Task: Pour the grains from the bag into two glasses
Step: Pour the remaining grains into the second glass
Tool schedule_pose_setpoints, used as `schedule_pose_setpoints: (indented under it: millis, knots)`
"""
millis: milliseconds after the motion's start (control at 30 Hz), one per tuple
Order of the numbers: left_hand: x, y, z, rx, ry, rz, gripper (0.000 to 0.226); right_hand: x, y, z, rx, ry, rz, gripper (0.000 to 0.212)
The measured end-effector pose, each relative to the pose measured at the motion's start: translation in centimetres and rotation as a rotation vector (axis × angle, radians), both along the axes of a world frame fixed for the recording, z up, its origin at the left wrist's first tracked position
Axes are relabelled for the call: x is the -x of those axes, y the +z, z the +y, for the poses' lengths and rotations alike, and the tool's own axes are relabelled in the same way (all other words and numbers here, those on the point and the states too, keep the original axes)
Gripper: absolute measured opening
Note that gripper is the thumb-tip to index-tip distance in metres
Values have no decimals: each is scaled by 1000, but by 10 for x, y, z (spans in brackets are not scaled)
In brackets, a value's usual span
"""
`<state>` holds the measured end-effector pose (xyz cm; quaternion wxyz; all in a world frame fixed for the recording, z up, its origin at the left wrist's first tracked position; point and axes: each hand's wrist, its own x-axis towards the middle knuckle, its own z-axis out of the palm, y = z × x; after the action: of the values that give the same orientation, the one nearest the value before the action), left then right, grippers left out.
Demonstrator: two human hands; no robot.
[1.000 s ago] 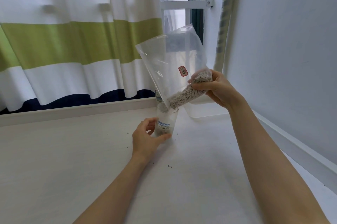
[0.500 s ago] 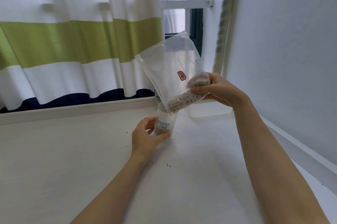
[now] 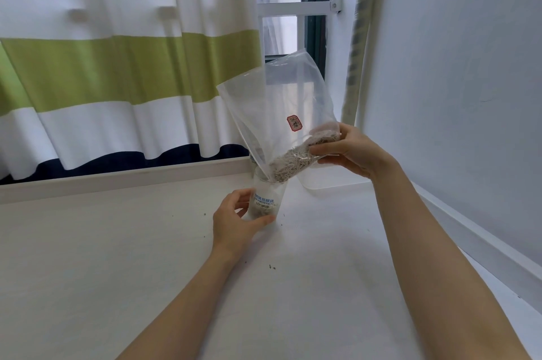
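A clear plastic bag (image 3: pixel 275 107) with a small red label hangs tilted, its mouth pointing down into a clear glass (image 3: pixel 268 198) with blue print. Pale grey grains (image 3: pixel 296 159) lie along the bag's lower edge and reach the glass's rim; some grains sit in the glass's bottom. My right hand (image 3: pixel 349 151) grips the bag's raised lower corner. My left hand (image 3: pixel 234 219) curls around the glass on the white table (image 3: pixel 117 257). A second glass is mostly hidden behind the bag.
A clear plastic container (image 3: pixel 328 178) stands just behind the bag at the table's back right. A striped curtain (image 3: pixel 117 66) hangs behind the table and a white wall (image 3: pixel 454 95) runs along the right. A few spilled grains (image 3: pixel 272 267) dot the table.
The bag and my right hand have sunk lower towards the glass, with the bag's top dropping. My left hand has stayed around the glass.
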<state>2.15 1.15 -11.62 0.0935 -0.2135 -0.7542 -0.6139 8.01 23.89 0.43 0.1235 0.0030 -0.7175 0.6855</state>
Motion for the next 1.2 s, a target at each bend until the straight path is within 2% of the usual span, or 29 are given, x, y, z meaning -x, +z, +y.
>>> schedule_pose_setpoints:
  millis: [167, 267, 333, 400, 433, 567, 700, 867, 1000, 1200]
  knots:
    - [0, 0, 0, -3, -8, -3, 56, 6, -13, -8, 254, -59, 49, 36]
    - [1, 0, 0, -11, -10, -7, 56, 10, -24, -14, 471, -69, 90, 45]
    - [1, 0, 0, -12, -9, -13, 56, 14, -28, -20, 609, -64, 117, 34]
    - [2, 0, 0, -11, -7, -11, 56, 17, -32, -27, 678, -75, 124, 17]
    - [2, 0, 0, -10, -7, -10, 55, 17, -34, -30, 698, -79, 121, 15]
    - [1, 0, 0, -10, -5, -5, 55, 13, -38, -35, 666, -111, 61, 12]
    - [2, -1, 1, -7, 3, -2, 56, 8, -39, -37, 610, -56, 43, 15]
    - [0, -1, 0, -8, 3, 4, 57, 8, -43, -38, 683, -18, 93, 23]
    - [0, 0, -1, -9, 7, -12, 58, 9, -45, -40, 742, -21, 143, 20]
    - [0, -1, 0, -6, -4, -20, 58, 5, -39, -45, 647, -27, 192, 18]
